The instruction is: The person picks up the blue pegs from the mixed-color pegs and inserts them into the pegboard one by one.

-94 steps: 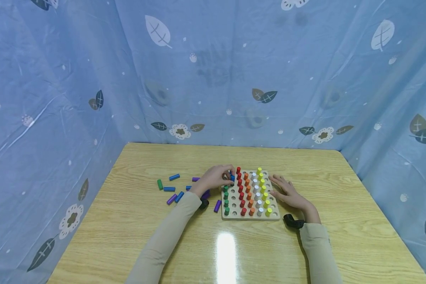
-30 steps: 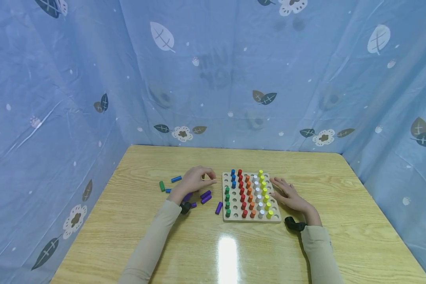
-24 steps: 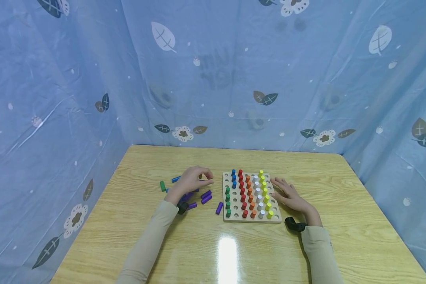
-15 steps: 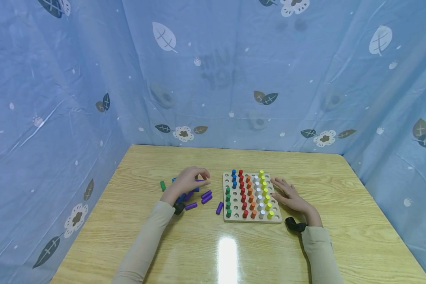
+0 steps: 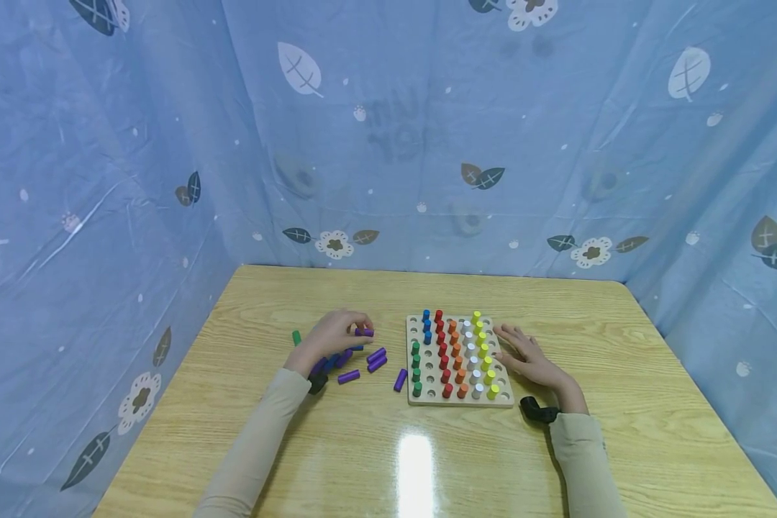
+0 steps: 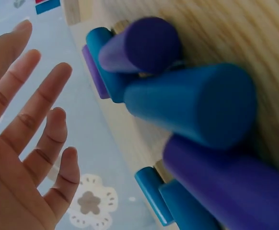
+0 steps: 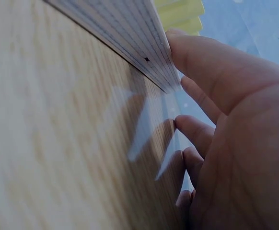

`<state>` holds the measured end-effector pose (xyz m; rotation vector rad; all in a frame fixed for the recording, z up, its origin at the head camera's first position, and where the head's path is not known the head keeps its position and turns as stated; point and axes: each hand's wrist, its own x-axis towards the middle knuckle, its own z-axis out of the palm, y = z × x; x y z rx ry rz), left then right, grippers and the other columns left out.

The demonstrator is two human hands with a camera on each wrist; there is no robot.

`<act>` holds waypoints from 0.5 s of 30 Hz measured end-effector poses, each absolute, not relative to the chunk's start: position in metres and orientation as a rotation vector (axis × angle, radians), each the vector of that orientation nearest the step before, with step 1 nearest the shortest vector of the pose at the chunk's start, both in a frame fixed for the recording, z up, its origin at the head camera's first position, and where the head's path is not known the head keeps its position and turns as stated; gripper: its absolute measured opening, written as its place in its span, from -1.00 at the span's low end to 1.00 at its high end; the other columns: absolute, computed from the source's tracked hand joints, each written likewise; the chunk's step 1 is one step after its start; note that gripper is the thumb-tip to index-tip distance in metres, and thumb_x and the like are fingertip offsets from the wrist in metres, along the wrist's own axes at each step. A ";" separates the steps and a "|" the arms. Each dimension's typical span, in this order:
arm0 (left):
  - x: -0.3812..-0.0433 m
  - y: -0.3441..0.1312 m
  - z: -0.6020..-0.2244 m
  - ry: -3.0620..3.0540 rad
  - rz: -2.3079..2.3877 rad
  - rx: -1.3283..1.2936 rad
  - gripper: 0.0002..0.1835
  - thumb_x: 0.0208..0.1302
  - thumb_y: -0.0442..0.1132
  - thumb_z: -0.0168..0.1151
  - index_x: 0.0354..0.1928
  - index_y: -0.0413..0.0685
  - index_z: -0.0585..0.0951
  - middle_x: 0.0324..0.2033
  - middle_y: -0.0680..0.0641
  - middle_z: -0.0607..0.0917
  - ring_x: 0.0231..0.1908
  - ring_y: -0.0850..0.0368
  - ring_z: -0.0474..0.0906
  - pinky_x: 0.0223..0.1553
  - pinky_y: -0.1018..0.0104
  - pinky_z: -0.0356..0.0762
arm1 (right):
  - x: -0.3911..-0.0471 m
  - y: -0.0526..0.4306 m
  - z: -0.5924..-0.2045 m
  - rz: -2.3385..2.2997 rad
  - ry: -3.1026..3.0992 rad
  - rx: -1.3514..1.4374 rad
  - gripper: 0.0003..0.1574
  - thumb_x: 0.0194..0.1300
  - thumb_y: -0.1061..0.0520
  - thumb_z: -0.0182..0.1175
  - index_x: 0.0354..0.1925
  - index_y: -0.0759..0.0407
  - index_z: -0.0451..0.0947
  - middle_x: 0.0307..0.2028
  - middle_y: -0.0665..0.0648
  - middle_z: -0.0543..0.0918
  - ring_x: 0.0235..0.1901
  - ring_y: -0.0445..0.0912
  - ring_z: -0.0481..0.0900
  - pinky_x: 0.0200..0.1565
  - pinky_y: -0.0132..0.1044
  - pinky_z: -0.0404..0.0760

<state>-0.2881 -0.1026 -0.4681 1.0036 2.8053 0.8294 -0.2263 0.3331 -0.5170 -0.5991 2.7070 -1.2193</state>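
My left hand (image 5: 332,338) hovers over the loose pegs left of the board, fingers loosely bent and holding nothing. The left wrist view shows that hand (image 6: 27,143) with fingers apart, beside a blue peg (image 6: 178,103) and a purple peg (image 6: 230,184). A purple peg (image 5: 365,332) lies by its fingertips. On the table stands a wooden pegboard (image 5: 430,402) with rows of green, blue, red, orange, white and yellow pegs. My right hand (image 5: 531,360) rests at its right side. In the right wrist view the thumb (image 7: 211,64) is at the board's edge (image 7: 125,36).
More purple pegs (image 5: 377,364) lie between the left hand and the board, one purple peg (image 5: 400,380) close to its left edge. A green peg (image 5: 296,337) shows past the left wrist. Blue patterned curtain (image 5: 388,144) surrounds the wooden table (image 5: 337,446).
My left hand has gone from the board back to the loose pegs, still drifting left. Three blue pegs now stand in the second column, uncovered by the hand. My right hand stays put.
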 end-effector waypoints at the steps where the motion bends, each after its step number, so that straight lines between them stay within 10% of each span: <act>1: -0.288 -0.104 -0.469 2.804 0.832 1.000 -0.82 0.16 -0.06 0.29 -0.21 0.10 0.65 -0.32 0.11 0.68 -0.30 0.17 0.57 -0.25 0.23 0.48 | -0.227 0.334 -0.517 -1.222 2.706 -0.598 -0.26 0.36 0.09 0.06 0.40 0.17 0.05 0.39 0.42 -0.09 0.36 0.36 -0.34 0.20 0.35 -0.47; 15: -0.286 -0.116 -0.480 2.847 0.620 0.903 -0.69 0.11 0.04 0.31 -0.10 0.19 0.58 -0.28 0.09 0.62 -0.30 0.18 0.52 -0.23 0.22 0.46 | -0.212 0.318 -0.489 -1.214 2.707 -0.599 -0.31 0.34 0.25 0.04 0.35 0.40 0.06 0.34 0.54 -0.06 0.32 0.46 -0.30 0.18 0.39 -0.43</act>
